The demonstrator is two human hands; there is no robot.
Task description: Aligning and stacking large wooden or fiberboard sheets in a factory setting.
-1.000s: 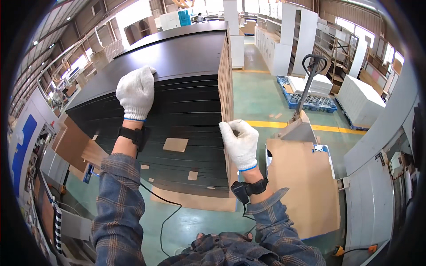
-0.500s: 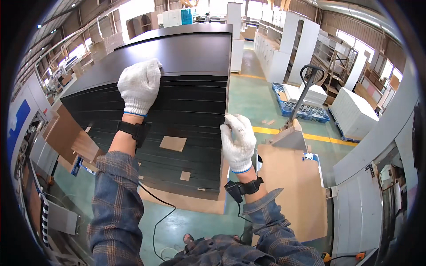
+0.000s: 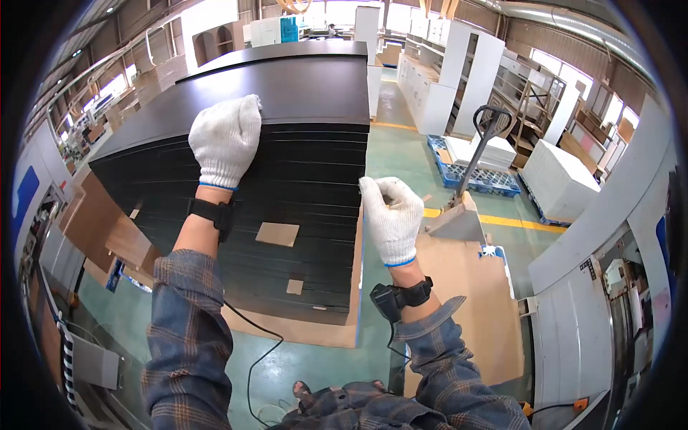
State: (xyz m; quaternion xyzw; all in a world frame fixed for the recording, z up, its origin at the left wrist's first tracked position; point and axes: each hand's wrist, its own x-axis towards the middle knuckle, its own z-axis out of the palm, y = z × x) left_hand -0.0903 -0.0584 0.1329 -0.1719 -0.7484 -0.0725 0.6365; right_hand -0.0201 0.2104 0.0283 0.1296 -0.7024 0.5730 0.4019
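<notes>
A tall stack of black panels (image 3: pixel 301 165) stands in front of me, its top sheet wide and dark. My left hand (image 3: pixel 224 140), in a white knit glove, is curled over the near edge of the top panel. My right hand (image 3: pixel 392 218), also gloved, rests against the stack's right front corner with its fingers bent. Both wrists carry black straps, and my sleeves are blue plaid. Small brown cardboard pieces (image 3: pixel 278 233) stick to the front of the stack.
A brown board (image 3: pixel 466 308) lies on the green floor at the right. A pallet jack (image 3: pixel 479 147) stands beside a blue pallet (image 3: pixel 473 175) holding white panels. White cabinets (image 3: pixel 444 79) line the aisle behind. Brown boards (image 3: pixel 100 222) lean at the left.
Both hands have risen slightly and the stack looks closer. My left hand stays on the top panel's edge; my right hand has shifted to the stack's right corner.
</notes>
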